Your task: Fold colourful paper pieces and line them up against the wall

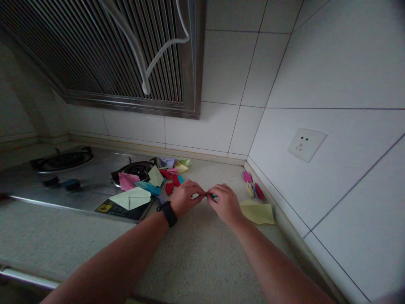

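Observation:
My left hand [187,197], with a black watch [168,213] on its wrist, meets my right hand [226,204] fingertip to fingertip above the counter. Both pinch a small piece of blue paper [214,195], mostly hidden by the fingers. Left of my left hand lie folded papers: a pale green one [131,198], a blue one [148,187], a pink one [128,180] and red pieces [169,188]. Under my right wrist rests a yellow paper sheet [259,212]. Beyond it, by the wall, sit small folded pieces, among them a red one [260,191] and a magenta one [247,176].
A gas stove [95,169] with two burners and knobs fills the left of the counter [202,257]. Overhead hangs a range hood [133,107] with a dangling white hose [131,38]. The tiled right wall carries a power socket [306,145].

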`<action>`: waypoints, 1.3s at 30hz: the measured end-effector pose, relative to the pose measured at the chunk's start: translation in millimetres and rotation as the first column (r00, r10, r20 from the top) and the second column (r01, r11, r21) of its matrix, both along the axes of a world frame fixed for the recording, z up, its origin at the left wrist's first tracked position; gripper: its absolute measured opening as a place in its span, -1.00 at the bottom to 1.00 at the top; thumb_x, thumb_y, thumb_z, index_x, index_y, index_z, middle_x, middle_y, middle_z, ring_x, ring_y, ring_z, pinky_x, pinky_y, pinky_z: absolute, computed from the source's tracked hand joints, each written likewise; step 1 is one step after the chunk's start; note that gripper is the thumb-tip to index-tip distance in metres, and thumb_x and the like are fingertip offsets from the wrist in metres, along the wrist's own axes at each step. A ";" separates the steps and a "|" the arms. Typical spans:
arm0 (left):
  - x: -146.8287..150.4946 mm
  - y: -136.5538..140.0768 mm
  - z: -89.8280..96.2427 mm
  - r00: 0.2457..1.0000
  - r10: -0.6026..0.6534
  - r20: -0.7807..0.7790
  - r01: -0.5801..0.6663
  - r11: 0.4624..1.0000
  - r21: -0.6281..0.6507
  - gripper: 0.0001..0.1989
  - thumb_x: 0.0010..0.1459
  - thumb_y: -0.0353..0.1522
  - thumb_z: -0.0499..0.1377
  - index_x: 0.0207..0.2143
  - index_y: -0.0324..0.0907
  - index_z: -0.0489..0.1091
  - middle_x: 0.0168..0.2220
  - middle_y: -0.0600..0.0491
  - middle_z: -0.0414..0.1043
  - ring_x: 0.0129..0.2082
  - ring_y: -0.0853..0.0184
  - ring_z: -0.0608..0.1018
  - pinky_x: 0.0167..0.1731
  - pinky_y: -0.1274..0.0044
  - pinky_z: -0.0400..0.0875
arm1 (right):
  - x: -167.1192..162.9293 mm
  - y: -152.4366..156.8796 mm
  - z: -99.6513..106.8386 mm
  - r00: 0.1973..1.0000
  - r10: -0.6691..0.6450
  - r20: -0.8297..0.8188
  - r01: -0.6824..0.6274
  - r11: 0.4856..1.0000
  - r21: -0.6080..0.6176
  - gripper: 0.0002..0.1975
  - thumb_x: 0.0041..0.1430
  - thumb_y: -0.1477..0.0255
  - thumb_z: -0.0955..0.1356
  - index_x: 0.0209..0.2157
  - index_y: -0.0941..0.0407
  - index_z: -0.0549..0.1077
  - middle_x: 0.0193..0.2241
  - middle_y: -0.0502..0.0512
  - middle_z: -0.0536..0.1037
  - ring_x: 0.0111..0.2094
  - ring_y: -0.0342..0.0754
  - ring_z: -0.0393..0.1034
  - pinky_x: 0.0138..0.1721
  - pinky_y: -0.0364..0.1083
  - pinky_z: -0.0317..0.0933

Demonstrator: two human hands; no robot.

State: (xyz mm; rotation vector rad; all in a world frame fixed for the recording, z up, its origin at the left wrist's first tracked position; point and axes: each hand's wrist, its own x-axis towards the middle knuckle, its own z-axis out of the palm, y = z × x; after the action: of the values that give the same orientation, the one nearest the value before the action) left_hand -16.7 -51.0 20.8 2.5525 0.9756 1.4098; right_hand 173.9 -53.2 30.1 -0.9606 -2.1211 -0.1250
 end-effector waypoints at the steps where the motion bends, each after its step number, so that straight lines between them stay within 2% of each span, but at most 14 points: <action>1: 0.4 0.0 0.3 1.000 -0.005 -0.002 0.005 1.000 -0.003 -0.95 0.14 -0.44 0.23 -0.32 -0.16 0.51 -0.33 0.05 0.53 -0.31 0.36 0.47 -0.31 0.53 0.37 | 0.3 -0.3 -0.1 1.000 0.006 -0.010 -0.006 1.000 -0.009 -0.90 0.06 0.59 0.39 -0.42 0.09 0.47 -0.44 0.03 0.51 -0.33 -0.04 0.34 -0.22 -0.07 0.19; 6: 0.7 -0.4 2.0 0.999 0.038 -0.003 -0.038 0.999 -0.022 -0.93 0.16 -0.42 0.21 -0.28 -0.17 0.49 -0.33 0.04 0.50 -0.32 0.37 0.46 -0.33 0.55 0.37 | 1.6 -1.6 -0.6 0.993 0.001 -0.116 -0.004 1.000 -0.031 -0.88 0.08 0.60 0.36 -0.39 0.09 0.44 -0.43 0.04 0.49 -0.32 -0.03 0.33 -0.23 -0.07 0.20; 11: -1.5 1.0 0.1 0.996 0.082 -0.034 -0.084 0.995 -0.053 -0.81 0.16 -0.45 0.20 -0.15 -0.13 0.47 -0.31 0.04 0.48 -0.34 0.38 0.45 -0.34 0.56 0.38 | 4.2 -1.5 -0.7 0.988 0.023 -0.155 -0.031 0.999 -0.045 -0.88 0.11 0.60 0.34 -0.36 0.08 0.42 -0.40 0.04 0.48 -0.31 -0.02 0.31 -0.21 -0.04 0.21; 15: -3.2 2.1 -0.9 0.997 0.068 -0.027 -0.071 0.993 -0.093 -0.86 0.20 -0.44 0.16 -0.20 -0.14 0.47 -0.30 0.03 0.48 -0.34 0.38 0.46 -0.35 0.57 0.38 | 5.5 -1.1 -1.7 0.982 0.044 -0.186 -0.059 0.995 -0.076 -0.89 0.11 0.58 0.33 -0.35 0.09 0.38 -0.39 0.06 0.45 -0.31 -0.02 0.30 -0.25 -0.05 0.22; 20: -3.4 2.0 -1.7 0.997 0.079 0.014 -0.077 0.988 -0.134 -0.86 0.19 -0.44 0.17 -0.20 -0.15 0.48 -0.32 0.03 0.47 -0.35 0.38 0.47 -0.36 0.58 0.39 | 4.7 -1.7 -2.0 0.988 0.056 -0.145 -0.067 0.995 -0.078 -0.84 0.09 0.57 0.36 -0.26 0.09 0.41 -0.30 0.10 0.44 -0.22 0.02 0.31 -0.15 -0.01 0.22; 28: -2.3 2.6 -4.7 0.999 0.040 0.004 -0.039 0.991 -0.130 -0.87 0.21 -0.44 0.13 -0.21 -0.15 0.47 -0.32 0.03 0.46 -0.35 0.39 0.47 -0.37 0.59 0.39 | 4.9 0.5 -4.3 0.990 0.062 -0.124 -0.069 0.996 -0.054 -0.86 0.05 0.61 0.39 -0.35 0.09 0.45 -0.31 0.07 0.43 -0.22 0.00 0.32 -0.14 -0.02 0.23; 34: -6.2 3.8 -4.0 0.998 0.011 -0.054 -0.019 0.986 -0.164 -0.88 0.19 -0.43 0.15 -0.23 -0.14 0.46 -0.32 0.05 0.46 -0.36 0.40 0.47 -0.40 0.61 0.38 | 4.2 0.8 -4.5 0.987 0.127 -0.099 -0.132 0.990 -0.052 -0.86 0.09 0.62 0.37 -0.34 0.09 0.44 -0.32 0.07 0.43 -0.22 -0.01 0.31 -0.15 -0.03 0.23; 39: -8.8 0.7 2.5 0.991 0.015 -0.134 -0.034 0.989 -0.141 -0.87 0.22 -0.39 0.13 -0.21 -0.12 0.47 -0.31 0.05 0.47 -0.32 0.39 0.48 -0.37 0.60 0.37 | 3.2 0.2 -3.0 0.990 0.125 -0.066 -0.129 0.990 -0.049 -0.87 0.11 0.61 0.38 -0.35 0.09 0.44 -0.32 0.07 0.43 -0.23 -0.01 0.31 -0.14 -0.02 0.22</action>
State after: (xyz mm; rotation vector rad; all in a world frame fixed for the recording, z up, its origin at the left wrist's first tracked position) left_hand -25.5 -50.3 23.3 2.5629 1.0884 1.1417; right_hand 177.0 -53.0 27.1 -0.8463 -2.1297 0.0257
